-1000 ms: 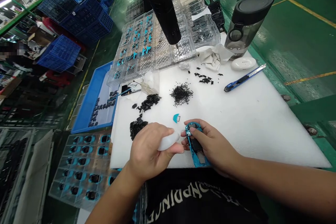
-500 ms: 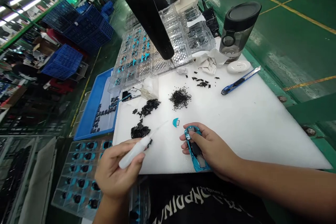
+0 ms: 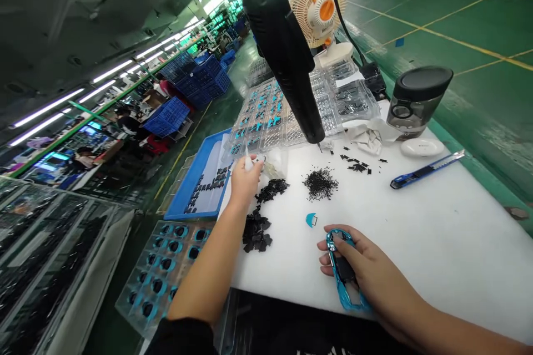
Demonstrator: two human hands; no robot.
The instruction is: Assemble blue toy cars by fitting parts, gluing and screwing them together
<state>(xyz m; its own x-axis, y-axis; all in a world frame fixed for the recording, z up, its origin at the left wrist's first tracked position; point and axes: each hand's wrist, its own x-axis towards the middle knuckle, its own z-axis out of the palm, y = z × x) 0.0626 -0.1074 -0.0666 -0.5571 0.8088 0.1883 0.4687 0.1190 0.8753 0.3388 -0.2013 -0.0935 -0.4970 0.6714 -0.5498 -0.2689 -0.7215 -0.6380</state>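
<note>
My left hand (image 3: 245, 180) reaches out to the far left of the white work board, with its fingers closed round a small white needle-tip bottle (image 3: 249, 164). The thin tip points up and away, close to a clear plastic box (image 3: 275, 162). Near the board's front edge, my right hand (image 3: 366, 266) grips a glossy blue plastic housing (image 3: 342, 288) with black parts inside. The thumb lies over its upper part. A small blue curved piece with a dark frame (image 3: 311, 219) lies on the board, just left of and beyond my right hand.
A black electric screwdriver (image 3: 297, 89) hangs over a pile of tiny black screws (image 3: 320, 184). Black parts (image 3: 256, 232) lie under my left forearm. A blue utility knife (image 3: 427, 169), a white case (image 3: 422, 147) and a lidded cup (image 3: 416, 102) stand right. Compartment trays (image 3: 266, 133) and a fan (image 3: 318, 8) are behind.
My left hand has moved forward and away with the bottle, from beside the black parts to the board's far left. My right hand keeps the housing. The view has tilted up.
</note>
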